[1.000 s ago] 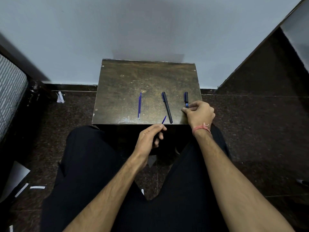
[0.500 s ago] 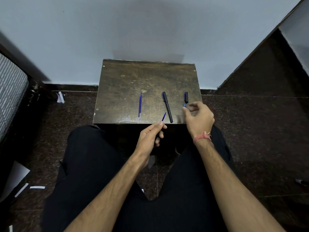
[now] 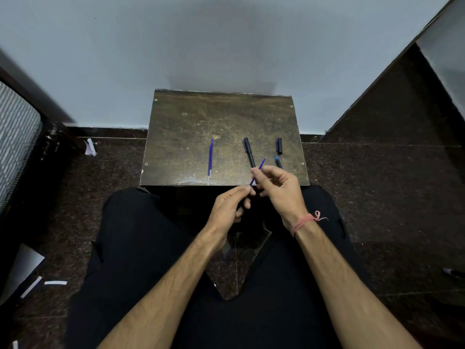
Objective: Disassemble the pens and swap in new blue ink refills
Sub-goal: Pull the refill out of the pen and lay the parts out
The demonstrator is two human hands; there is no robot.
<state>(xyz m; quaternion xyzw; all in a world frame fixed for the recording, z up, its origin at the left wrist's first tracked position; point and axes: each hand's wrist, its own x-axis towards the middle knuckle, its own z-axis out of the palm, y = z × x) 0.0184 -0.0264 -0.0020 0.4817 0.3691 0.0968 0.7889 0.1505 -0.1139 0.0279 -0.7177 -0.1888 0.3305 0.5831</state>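
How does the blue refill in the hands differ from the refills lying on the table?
The held refill is pinched by both the left hand and right hand; the table refills lie untouched. The held refill slants diagonally above the table's near edge; the table refills point straight away. All look thin and blue.

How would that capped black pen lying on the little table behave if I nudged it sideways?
The capped black pen looks round and slim, so it would probably roll. Its clip may stop it after part of a turn. It lies near the worn table's front edge, beside the right hand, so a hard nudge could send it off.
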